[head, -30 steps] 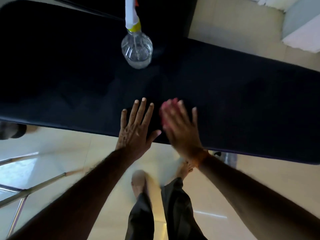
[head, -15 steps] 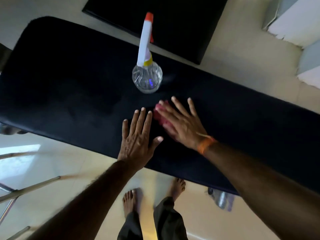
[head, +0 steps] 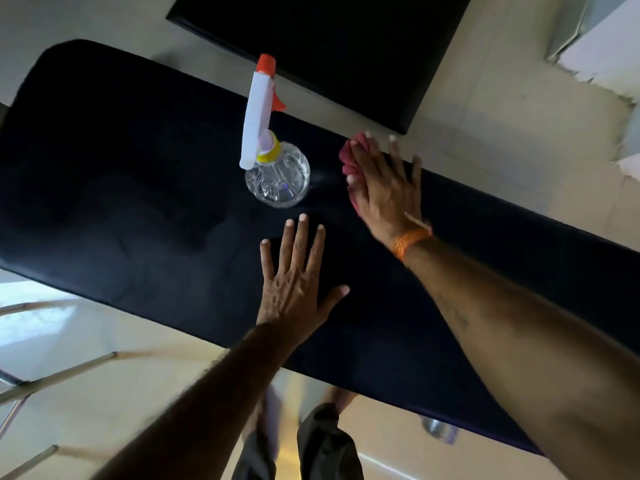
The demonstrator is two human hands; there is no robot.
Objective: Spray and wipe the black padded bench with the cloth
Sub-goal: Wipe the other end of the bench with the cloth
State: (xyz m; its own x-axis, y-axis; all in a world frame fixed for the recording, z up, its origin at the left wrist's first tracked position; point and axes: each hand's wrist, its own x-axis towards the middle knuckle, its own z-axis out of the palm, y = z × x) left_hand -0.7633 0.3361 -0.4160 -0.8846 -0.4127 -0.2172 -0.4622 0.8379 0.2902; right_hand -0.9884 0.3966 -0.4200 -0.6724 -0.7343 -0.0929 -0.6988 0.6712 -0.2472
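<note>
The black padded bench (head: 131, 202) runs across the view from upper left to lower right. A clear spray bottle (head: 275, 174) with a white head and orange nozzle stands on it near the far edge. My right hand (head: 384, 187) presses a pink cloth (head: 349, 161) flat on the pad at the far edge, just right of the bottle; most of the cloth is hidden under the palm. My left hand (head: 298, 282) lies flat on the pad with fingers spread, nearer to me and below the bottle, holding nothing.
A second black pad (head: 346, 53) lies on the tiled floor beyond the bench. Metal rods (head: 52, 375) stand at the lower left. My feet and dark trousers (head: 322, 445) are below the bench's near edge. A white object (head: 602, 53) sits at the upper right.
My right hand has slid the pink cloth away from me across the pad, from beside my left hand to the far edge. The left hand stays planted. The view shifted.
</note>
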